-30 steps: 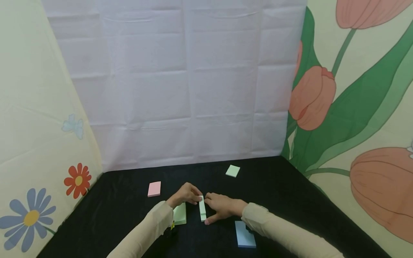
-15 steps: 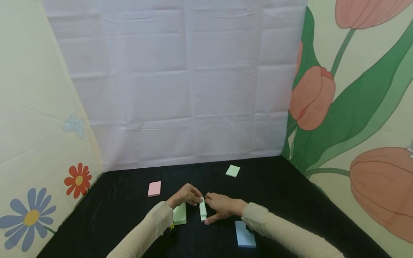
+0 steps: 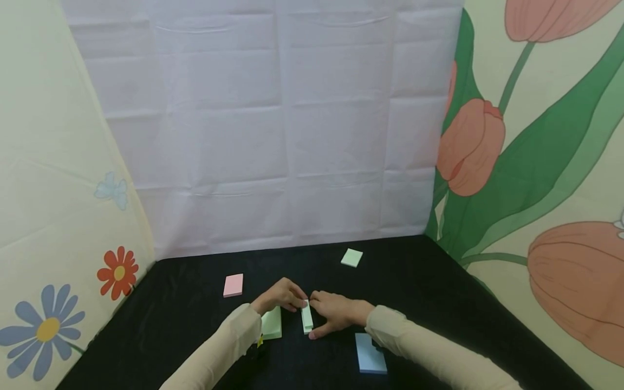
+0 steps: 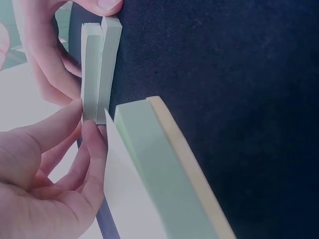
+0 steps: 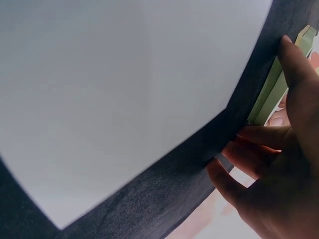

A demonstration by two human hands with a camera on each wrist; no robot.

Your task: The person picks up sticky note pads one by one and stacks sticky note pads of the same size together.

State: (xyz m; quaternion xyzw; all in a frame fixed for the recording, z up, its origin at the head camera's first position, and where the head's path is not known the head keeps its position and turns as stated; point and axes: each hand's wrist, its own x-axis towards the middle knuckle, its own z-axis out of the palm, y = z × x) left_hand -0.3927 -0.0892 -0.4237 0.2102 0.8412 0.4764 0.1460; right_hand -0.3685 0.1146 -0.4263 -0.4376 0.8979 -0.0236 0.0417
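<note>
A: Where are the two slim, pale-green paper pads (image 3: pixel 306 317)?
B: Together lengthwise on the black, cloth-covered counter (image 3: pixel 185 346), between the hands.
A: Fingers?
B: Left hand (image 3: pixel 280 296) — fingers nearly closed, pinching at the far end. Right hand (image 3: pixel 337 312) — fingers loosely spread, thumb by the near end; whether touching, can't tell.
A: Nearby?
B: A blue rectangular paper pad (image 3: pixel 370 355), beside the right sleeve (image 3: pixel 409 338).

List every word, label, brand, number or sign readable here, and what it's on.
None readable in any view.
Pink pad, blue pad, small square green pad, wider green pad, narrow green pads: no lettering visible.
Tulip-print cloth: no lettering visible.
Yellow bit by the left cuff: too small to tell.
</note>
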